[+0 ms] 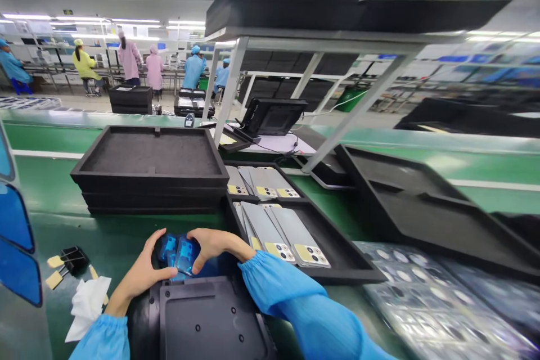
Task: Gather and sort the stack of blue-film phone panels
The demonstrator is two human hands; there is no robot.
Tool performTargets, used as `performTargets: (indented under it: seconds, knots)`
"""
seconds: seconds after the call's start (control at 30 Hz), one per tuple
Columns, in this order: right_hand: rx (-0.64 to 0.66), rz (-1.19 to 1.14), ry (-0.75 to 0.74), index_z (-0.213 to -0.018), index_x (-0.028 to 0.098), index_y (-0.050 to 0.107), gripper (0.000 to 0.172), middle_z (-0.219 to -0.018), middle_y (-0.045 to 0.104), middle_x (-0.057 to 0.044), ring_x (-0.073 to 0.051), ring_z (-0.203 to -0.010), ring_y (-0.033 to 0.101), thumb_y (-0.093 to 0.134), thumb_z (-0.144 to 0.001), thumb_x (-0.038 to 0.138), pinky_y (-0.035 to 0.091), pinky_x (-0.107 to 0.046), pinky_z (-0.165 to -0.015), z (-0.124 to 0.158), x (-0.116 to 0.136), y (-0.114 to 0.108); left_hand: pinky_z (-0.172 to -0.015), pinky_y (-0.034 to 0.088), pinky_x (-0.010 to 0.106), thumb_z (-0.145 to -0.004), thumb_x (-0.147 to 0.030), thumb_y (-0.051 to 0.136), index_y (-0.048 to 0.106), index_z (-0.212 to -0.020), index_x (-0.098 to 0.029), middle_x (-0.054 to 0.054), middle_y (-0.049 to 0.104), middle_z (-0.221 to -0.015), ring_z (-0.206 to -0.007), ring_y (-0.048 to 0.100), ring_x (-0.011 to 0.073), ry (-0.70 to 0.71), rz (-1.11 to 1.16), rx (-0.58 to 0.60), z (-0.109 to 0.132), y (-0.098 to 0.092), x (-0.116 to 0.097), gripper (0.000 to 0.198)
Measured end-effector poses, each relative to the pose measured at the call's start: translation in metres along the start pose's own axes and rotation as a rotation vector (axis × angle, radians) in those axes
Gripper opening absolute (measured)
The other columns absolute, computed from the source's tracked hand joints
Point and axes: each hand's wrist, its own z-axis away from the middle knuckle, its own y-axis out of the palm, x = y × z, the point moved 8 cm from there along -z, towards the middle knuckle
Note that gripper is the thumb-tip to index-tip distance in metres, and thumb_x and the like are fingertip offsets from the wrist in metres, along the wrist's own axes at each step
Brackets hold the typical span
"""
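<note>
Small, glossy, see-through blue pieces (pixel 184 256), too small to name by kind, lie in a loose cluster between my two hands. My left hand (pixel 145 267) curves round the cluster's left side, thumb and fingers against it. From the right, my right hand (pixel 214 244) pinches the front piece between thumb and fingers. Just below my hands is a black plastic fixture (pixel 211 315) with a raised rim and small round holes. A black foam tray (pixel 337 244) beside my right forearm holds silver phone back panels (pixel 291 230) with camera openings and yellowish patches.
Stacked black foam trays (pixel 152 157) stand behind my hands. A binder clip (pixel 75 260) and crumpled white tissue (pixel 88 301) lie left. A metal rack (pixel 324 45) rises over a dark monitor (pixel 274 118). Clear plastic trays (pixel 439 298) sit right. Several people work in the background.
</note>
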Motion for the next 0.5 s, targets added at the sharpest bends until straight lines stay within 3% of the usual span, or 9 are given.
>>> performTargets:
  seconds: [0.13, 0.3, 0.5]
  knots:
    - [-0.028, -0.009, 0.005, -0.118, 0.015, 0.063, 0.035, -0.116, 0.066, -0.008, -0.024, -0.102, 0.066, 0.073, -0.091, 0.034, 0.054, -0.045, -0.091, 0.003, 0.004, -0.001, -0.123, 0.025, 0.053, -0.058, -0.046, 0.086, 0.052, -0.142, -0.022, 0.017, 0.033, -0.162, -0.150, 0.030, 0.0365, -0.008, -0.012, 0.052, -0.006, -0.002, 0.000, 0.093]
    - [0.033, -0.074, -0.016, -0.109, 0.014, 0.066, 0.026, -0.107, 0.069, -0.004, -0.021, -0.095, 0.068, 0.075, -0.090, 0.027, 0.057, -0.040, -0.086, -0.001, 0.008, -0.003, -0.121, 0.029, 0.052, -0.070, -0.053, 0.075, 0.052, -0.140, -0.019, 0.016, 0.047, -0.153, -0.143, 0.042, 0.0347, -0.008, -0.012, -0.005, -0.014, -0.003, -0.001, 0.081]
    - [0.098, -0.137, -0.020, -0.098, 0.012, 0.068, 0.017, -0.100, 0.070, -0.002, -0.020, -0.091, 0.069, 0.075, -0.090, 0.027, 0.058, -0.038, -0.084, -0.002, 0.004, 0.003, -0.117, 0.036, 0.052, -0.070, -0.052, 0.075, 0.062, -0.128, -0.020, 0.014, 0.057, -0.144, -0.138, 0.048, 0.0342, 0.009, -0.010, -0.060, -0.012, -0.004, -0.004, 0.068]
